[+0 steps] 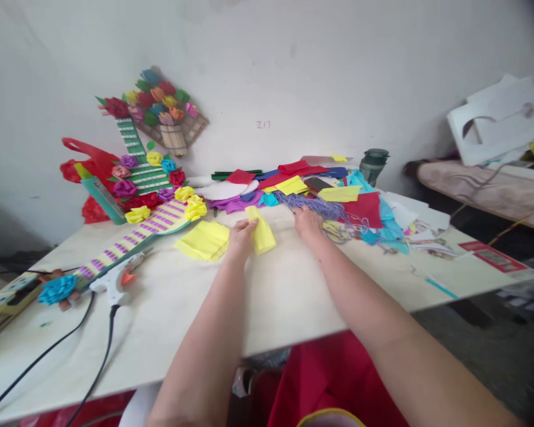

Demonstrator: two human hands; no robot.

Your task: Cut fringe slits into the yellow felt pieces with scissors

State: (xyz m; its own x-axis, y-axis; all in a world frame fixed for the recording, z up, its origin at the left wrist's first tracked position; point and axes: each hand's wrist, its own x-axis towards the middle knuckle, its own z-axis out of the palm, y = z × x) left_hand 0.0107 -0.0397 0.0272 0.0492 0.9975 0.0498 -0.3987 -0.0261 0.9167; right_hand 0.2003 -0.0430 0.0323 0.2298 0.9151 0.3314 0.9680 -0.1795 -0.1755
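We see a left hand [242, 237] above a pale table [289, 302], its thumb and fingers pinched on the left edge of a yellow strip [263, 234]. The strip's long axis runs away from us, far end leaning left, just right of a yellow stack [204, 240]. The right hand [308, 224] curls beside purple yarn [323, 206]; whether its fingers grip anything, we cannot tell.

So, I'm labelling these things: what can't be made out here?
All in the head view:
Right hand: whether it grips the yarn, hidden by the hand itself.
Left hand: some fingertips, hidden by the yellow cloth.
Sign: its print, too small and blurred.
Glue gun cord: far end, cut off by bottom edge.
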